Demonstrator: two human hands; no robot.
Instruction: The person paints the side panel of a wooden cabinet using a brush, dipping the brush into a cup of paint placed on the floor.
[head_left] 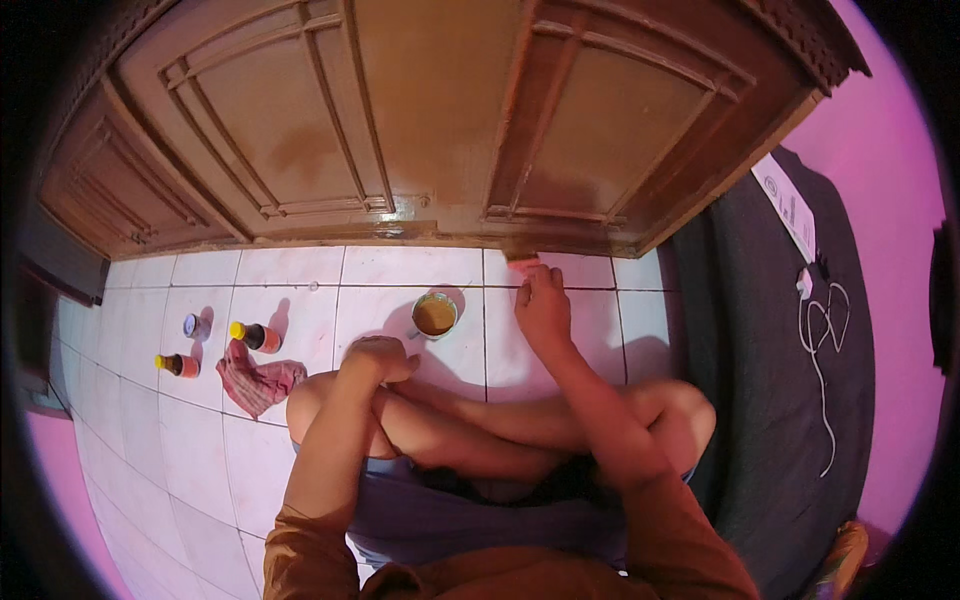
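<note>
A flat paintbrush [522, 263] with a pinkish-red handle and dark bristles is held in my right hand [545, 297], its fingers closed round the handle. Its bristles are at the lower edge of a brown wooden cabinet [440, 150]; whether they touch the wood I cannot tell. My left hand [380, 358] rests by my crossed legs, fingers loosely curled in, and nothing shows in it. Just beyond that hand, a light-coloured cup [435, 315] of brown liquid stands on the floor. The cabinet's panelled doors look glossy, with darker and lighter patches.
At left on the white tiled floor [390, 268] are two dark bottles with yellow caps [256, 337] [177, 365], a small round container [192, 325] and a crumpled red cloth [258, 380]. A dark mattress-like surface [775, 400] at right bears a white cable [822, 380].
</note>
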